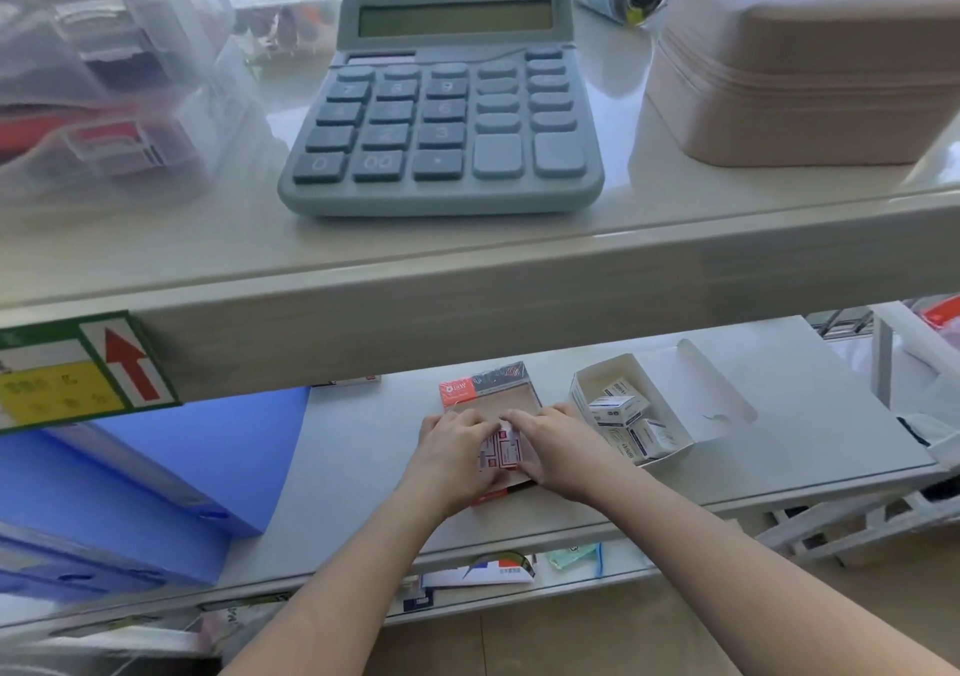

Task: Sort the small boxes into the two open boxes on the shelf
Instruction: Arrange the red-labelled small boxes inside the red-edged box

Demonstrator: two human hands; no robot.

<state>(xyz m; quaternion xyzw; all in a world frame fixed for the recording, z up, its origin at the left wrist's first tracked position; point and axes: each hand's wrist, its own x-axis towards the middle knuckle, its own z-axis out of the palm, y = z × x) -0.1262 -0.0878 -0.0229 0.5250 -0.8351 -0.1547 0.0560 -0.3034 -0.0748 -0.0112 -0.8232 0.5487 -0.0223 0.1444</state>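
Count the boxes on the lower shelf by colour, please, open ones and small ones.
Open red-and-grey cardboard box: 1
Open white cardboard box: 1
Small white-and-blue boxes in the white one: about 4
Small red-and-white boxes under both hands: at least 1, partly hidden
Total: about 7

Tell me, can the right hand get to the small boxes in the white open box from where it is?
Probably yes. The right hand sits just beside the white open box; its top is open, and nothing lies between them or over the small boxes.
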